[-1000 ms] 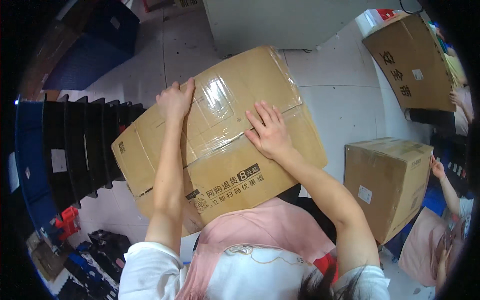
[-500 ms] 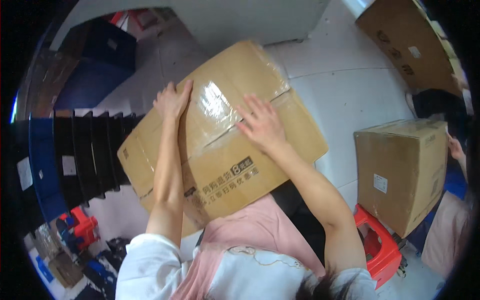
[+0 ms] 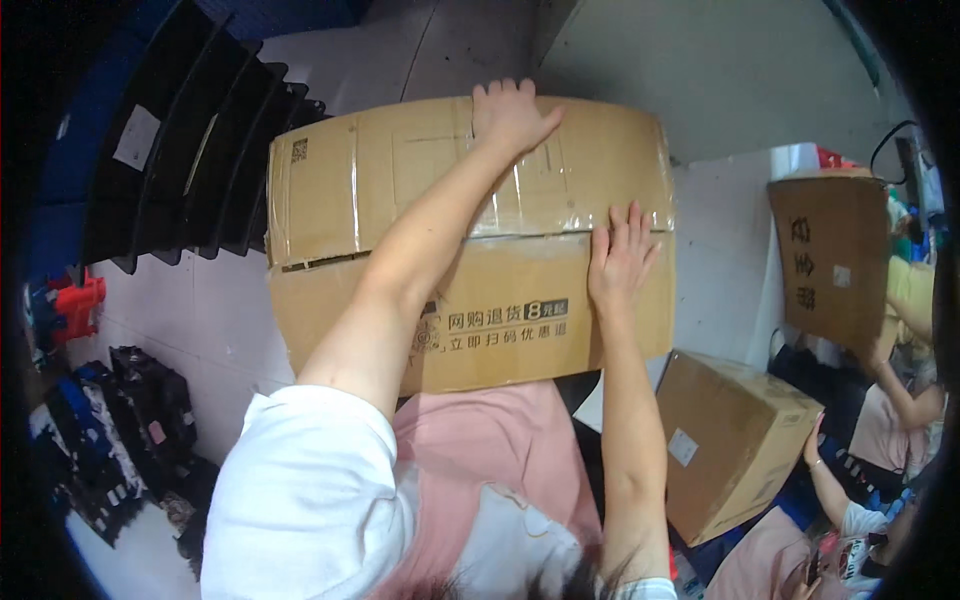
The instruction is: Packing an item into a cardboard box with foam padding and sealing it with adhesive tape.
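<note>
A large brown cardboard box lies in front of me, its near edge against my pink apron. A narrow seam crosses its top face, with glossy clear tape around it and dark print below. My left hand grips the far edge, its fingers hooked over the rim and its thumb spread across the cardboard. Their tips are hidden behind that edge. Close to the right end, my right hand lies flat near the seam with its fingers extended.
Black stacked bins stand at the far left, above dark bundled items. On the right, a co-worker's hand touches another cardboard box. Behind it is a taller brown carton beside other people. A grey panel rises beyond my box.
The view has swung, and the box now sits squarer before me. My left hand has shifted from its left part to the far edge; my right hand has moved toward the right end.
</note>
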The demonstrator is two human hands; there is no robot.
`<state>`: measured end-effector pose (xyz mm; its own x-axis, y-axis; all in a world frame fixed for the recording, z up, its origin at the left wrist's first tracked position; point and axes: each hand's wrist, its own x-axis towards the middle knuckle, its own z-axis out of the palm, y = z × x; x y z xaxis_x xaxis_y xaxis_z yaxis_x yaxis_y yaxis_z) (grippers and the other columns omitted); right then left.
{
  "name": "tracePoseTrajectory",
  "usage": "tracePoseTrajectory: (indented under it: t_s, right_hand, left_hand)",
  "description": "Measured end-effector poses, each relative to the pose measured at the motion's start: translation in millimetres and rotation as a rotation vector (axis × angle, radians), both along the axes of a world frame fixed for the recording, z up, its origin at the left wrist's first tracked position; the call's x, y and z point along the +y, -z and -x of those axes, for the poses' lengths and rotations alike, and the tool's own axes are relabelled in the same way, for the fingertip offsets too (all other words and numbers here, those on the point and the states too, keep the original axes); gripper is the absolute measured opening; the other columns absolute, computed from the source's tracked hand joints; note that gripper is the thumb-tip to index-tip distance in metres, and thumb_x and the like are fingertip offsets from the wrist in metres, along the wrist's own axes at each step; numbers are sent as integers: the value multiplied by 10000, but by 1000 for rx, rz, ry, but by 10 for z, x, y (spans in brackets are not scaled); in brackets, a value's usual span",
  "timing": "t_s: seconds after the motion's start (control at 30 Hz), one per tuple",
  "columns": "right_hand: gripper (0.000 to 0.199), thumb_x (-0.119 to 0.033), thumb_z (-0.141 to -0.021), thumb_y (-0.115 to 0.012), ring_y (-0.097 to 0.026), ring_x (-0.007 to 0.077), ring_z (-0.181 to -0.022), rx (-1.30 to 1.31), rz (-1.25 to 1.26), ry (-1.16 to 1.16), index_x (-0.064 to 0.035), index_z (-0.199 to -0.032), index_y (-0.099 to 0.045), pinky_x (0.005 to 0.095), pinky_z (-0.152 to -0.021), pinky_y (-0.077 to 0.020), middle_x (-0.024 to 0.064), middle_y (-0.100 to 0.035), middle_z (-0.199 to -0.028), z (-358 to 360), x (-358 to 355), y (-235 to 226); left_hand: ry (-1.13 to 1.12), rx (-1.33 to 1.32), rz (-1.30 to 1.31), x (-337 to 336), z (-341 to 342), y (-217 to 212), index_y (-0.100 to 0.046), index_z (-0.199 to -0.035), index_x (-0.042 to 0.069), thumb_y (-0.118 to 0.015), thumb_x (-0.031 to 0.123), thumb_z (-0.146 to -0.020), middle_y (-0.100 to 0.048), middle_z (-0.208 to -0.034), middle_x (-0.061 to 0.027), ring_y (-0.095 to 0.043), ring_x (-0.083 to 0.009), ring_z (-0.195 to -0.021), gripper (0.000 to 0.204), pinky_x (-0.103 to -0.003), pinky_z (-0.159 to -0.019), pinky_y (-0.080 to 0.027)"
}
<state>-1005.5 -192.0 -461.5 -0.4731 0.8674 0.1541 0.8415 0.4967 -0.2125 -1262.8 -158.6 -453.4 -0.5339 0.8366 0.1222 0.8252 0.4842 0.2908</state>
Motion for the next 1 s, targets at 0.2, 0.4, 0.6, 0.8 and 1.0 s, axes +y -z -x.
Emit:
tracePoseTrajectory:
  t_s: [0.2,0.4,0.6,0.8,1.0]
  right_hand:
    - [600,-509,-873,-446,-182,277,-1371,-22,-46,253,-147,-1350,-409,549,-1080,-96,139,-282,-1449,82,90,-59]
    - [640,-537,-868,-434,-245,287,-1344,-127,-96,149,-120,-1353,-410,547,-1073,-129,139,-327,-1427,10,123,-183]
    - [654,-517,-879,-442,-262,285,-1341,-24,-134,12,-59,-1344,-402,513,-1083,-147,125,-339,-1425,-199,84,-79]
    - [644,-472,-897,-440,-195,291,-1372,-88,-96,80,-69,-1387,-333,492,-1095,-124,126,-266,-1467,-367,18,-80]
    - [642,-444,-891,-460,-154,296,-1384,-199,-103,-1,-81,-1399,-316,548,-1082,-74,119,-219,-1487,-361,166,-149]
  left_hand:
    - [53,-52,48,53,-58,-108,-614,-1066,28,-444,653,-766,-636,-1034,-144,-564,-276,-1014,714,-398,-860,-368]
    - [24,17,40,159,-128,-98,-625,-1047,-5,-425,734,-717,-643,-1022,-171,-580,-303,-1019,834,-416,-890,-381]
    - [31,-7,36,205,-138,-105,-657,-955,-24,-436,769,-683,-661,-930,-205,-616,-344,-943,868,-414,-909,-381]
    - [135,41,46,432,-413,-99,-638,-1036,21,-472,730,-688,-627,-1044,-153,-532,-278,-1057,807,-419,-921,-337]
    - [160,-42,12,508,-386,33,-625,-1063,44,-489,675,-726,-622,-1028,-124,-513,-252,-1044,728,-401,-880,-335]
